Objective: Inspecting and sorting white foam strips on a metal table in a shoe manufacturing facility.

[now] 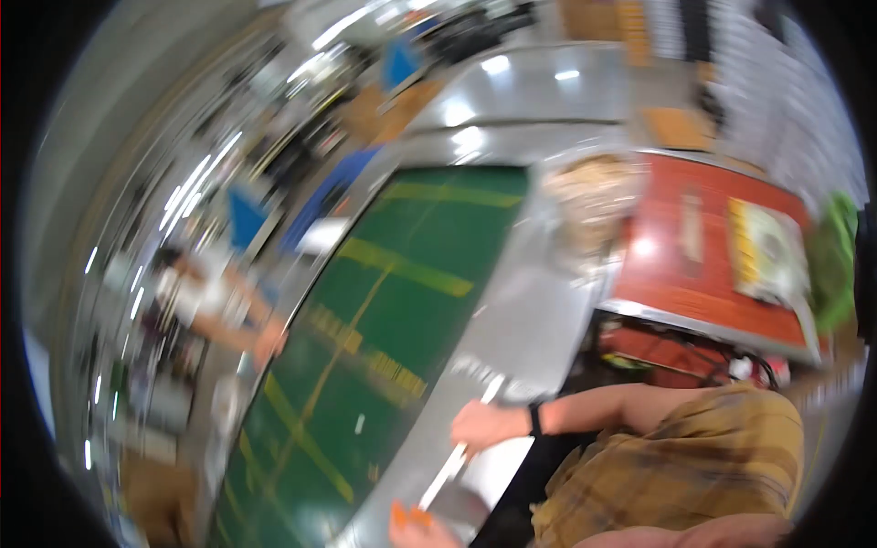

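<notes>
The view is tilted and smeared by motion. My right hand (489, 427), with a dark band on its wrist, is closed around a thin white strip (445, 478) above the metal edge of the conveyor. My left hand (422, 530), cut off by the lower rim, has orange covers on its fingertips. Its fingers close at the strip's lower end. A white sheet-like piece (498, 470) lies beneath my right hand, and a blurred greyish rounded thing (459, 504) sits beside it.
The green conveyor belt (365, 310) with yellow lines runs alongside. Across it a person (210, 297) rests a hand at its edge. A clear plastic bag (594, 201) lies near a red-topped table (676, 265), which bears a yellow-and-white packet (769, 251). A green bag (833, 260) hangs beside it.
</notes>
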`<state>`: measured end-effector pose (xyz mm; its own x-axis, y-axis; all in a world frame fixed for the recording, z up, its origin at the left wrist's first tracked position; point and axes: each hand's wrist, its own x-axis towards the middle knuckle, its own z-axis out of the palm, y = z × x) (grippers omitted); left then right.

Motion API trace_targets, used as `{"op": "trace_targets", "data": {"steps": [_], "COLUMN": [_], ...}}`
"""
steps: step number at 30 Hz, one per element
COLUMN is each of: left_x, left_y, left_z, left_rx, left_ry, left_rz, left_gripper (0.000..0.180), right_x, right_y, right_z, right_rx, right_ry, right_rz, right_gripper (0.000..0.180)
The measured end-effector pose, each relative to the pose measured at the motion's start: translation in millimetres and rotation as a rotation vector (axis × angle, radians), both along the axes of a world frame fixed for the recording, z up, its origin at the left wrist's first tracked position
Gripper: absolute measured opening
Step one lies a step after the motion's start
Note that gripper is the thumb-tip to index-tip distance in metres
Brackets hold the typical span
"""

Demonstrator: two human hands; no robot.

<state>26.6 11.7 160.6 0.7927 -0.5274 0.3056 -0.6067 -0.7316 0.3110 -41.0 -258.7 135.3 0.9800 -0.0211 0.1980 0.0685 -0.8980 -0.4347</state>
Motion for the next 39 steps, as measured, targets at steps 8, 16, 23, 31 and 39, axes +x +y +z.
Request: {"op": "trace_targets", "data": {"steps": [8,16,23,31,39], "left_x": [-49,-140,-180,-354,-430], "left_y": [53,154,317,515,479], "left_z": [-6,-28,18,179,282], "left_rx": [-0.163,-0.182,-0.359,-0.494,-0.341], "left_ry": [-0.085,0.095,-0.1,-0.701,-0.608], "left_rz": [0.327,0.739,1.167,2.137,2.349], "left_gripper": [0.041,0.051,0.077,0.091,0.064], "right_x": [19,6,15,34,44], "right_y": [40,49,33,40,41], "right_z": [12,8,-3,-18,-14], "right_rx": [-0.168,-0.243,-0.205,-0.244,-0.255], "right_ry": [-0.003,-0.012,-0.004,-0.053,-0.094], "right_rz": [0.129,0.161,0.142,0.16,0.19], "right_gripper": [0.033,0.035,0.038,0.033,0.039]}}
